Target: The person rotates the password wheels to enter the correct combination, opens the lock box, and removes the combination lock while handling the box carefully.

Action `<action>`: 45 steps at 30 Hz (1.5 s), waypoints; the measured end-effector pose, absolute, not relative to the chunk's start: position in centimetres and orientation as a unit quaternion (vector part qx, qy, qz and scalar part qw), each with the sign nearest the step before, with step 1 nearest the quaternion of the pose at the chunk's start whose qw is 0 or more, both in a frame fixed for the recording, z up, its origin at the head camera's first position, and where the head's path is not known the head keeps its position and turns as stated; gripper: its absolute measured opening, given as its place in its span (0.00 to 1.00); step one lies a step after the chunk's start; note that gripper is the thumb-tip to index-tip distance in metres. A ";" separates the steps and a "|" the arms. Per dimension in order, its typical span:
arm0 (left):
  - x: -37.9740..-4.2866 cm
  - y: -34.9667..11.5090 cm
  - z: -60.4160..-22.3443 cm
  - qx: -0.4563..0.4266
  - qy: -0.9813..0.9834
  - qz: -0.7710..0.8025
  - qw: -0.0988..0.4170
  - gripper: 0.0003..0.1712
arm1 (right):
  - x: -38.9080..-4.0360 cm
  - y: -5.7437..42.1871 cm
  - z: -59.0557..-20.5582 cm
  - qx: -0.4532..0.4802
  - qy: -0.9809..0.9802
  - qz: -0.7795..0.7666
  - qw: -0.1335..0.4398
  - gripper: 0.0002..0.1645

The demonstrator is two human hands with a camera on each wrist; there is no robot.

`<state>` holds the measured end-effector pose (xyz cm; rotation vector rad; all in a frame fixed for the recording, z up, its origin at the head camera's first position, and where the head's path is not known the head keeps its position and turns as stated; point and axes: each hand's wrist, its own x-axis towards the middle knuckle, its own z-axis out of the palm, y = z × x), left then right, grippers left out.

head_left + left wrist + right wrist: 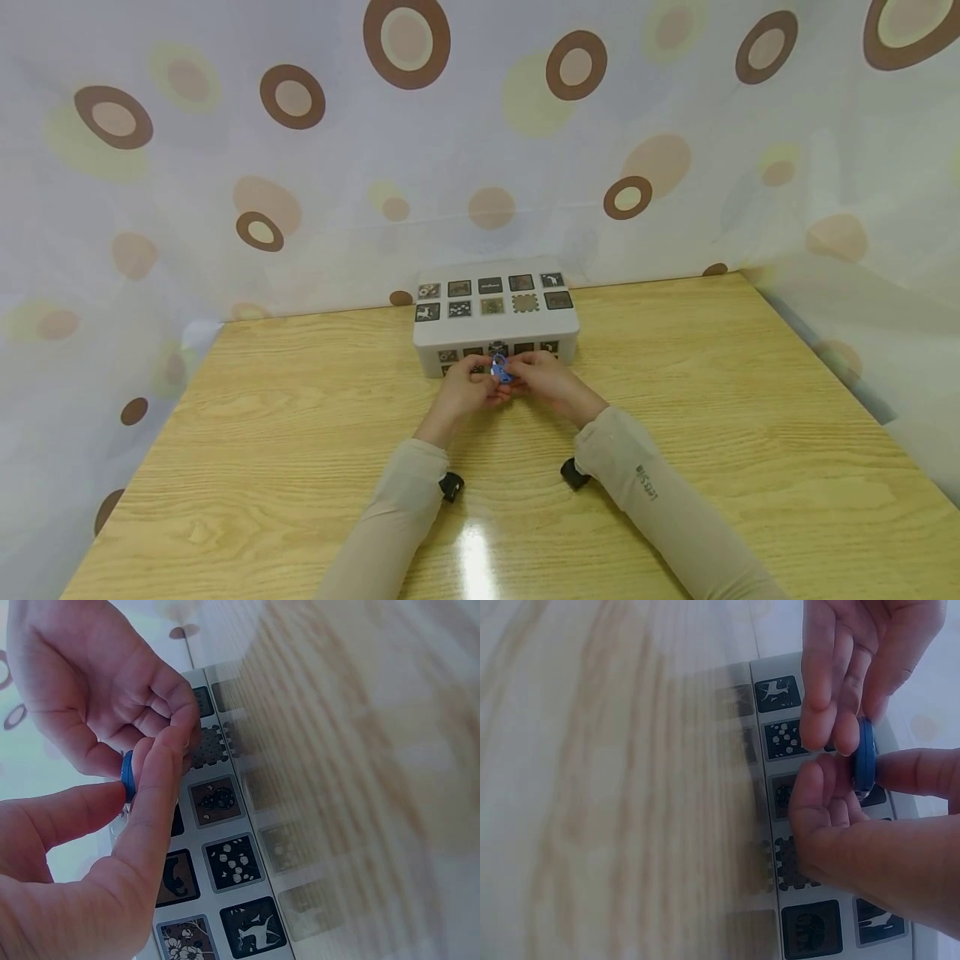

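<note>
A small blue padlock with a looped shackle is at the front of a white box, by its dark latch. My left hand pinches the padlock from the left, thumb against its edge. From the other side, my right hand pinches it too. In the right wrist view the padlock appears edge-on between both hands, the right thumb pressed to one face. Fingers hide much of it in the left wrist view, where only a blue edge shows.
The box's lid and front carry square dark pictures of animals and patterns. It stands on a wood-grain table, close to a white curtain with brown and yellow circles. Black straps sit at the wrists, over light sleeves.
</note>
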<state>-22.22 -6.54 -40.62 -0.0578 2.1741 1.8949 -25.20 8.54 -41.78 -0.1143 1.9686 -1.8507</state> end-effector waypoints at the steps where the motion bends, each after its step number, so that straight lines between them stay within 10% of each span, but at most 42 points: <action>1: -22.2 -6.5 -40.6 -0.021 0.747 0.652 0.128 0.22 | -25.2 8.5 -41.8 -0.039 0.712 -0.667 0.216 0.22; 45: -22.1 -6.5 -40.5 -0.017 0.746 0.653 0.129 0.22 | -25.5 9.5 -41.4 -0.048 0.707 -0.665 0.239 0.24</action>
